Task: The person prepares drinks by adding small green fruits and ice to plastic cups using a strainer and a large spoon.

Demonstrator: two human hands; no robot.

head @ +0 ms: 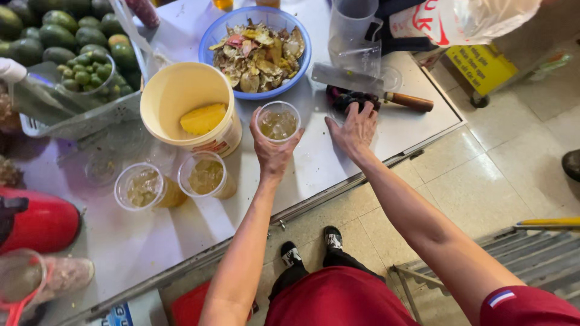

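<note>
1. Head view: a clear plastic cup of ice is held upright over the metal counter by the left hand, gripped from below and behind so that the open mouth stays level and nothing spills; the fingers are curled around its lower wall, closed on it, with the thumb at the near side
2. The right hand is laid flat at 3 o'clock of the cup, fingers spread and empty, its fingertips touching a dark bundle on the counter; whether the bundle is being gripped cannot be told
3. A cleaver with a wooden handle is rested at 12 o'clock of the right hand, blade flat and partly across the dark bundle, handle pointing to 3 o'clock, so it is within easy reach
4. At 12 o'clock of the cup a blue bowl of peelings is set; at 9 o'clock a yellow bucket holding a pineapple piece is placed
5. At 8 o'clock two filled plastic cups are stood side by side, near the counter edge and well apart from the held cup
</note>
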